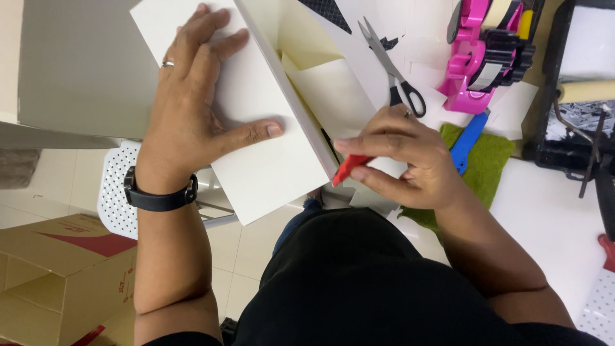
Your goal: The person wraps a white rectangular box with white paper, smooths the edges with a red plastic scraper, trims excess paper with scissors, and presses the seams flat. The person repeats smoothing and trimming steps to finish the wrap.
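Note:
My left hand (192, 106) lies flat, fingers spread, on a cream cardboard panel (269, 160) of a box-like piece, pressing it down. A ring is on one finger and a black watch (157, 195) on the wrist. My right hand (400, 157) is closed around a small red tool (349, 168), whose tip touches the lower edge of the panel's raised wall. Which kind of tool it is I cannot tell. More folded cream card (327, 90) stands behind that wall.
Black-handled scissors (394, 74) lie just beyond my right hand. A pink tape dispenser (477, 64) with tape rolls, a blue tool (467, 141) on a green cloth (493, 160), a black tray with a paint roller (586, 93). A brown carton (61, 275) sits on the floor, lower left.

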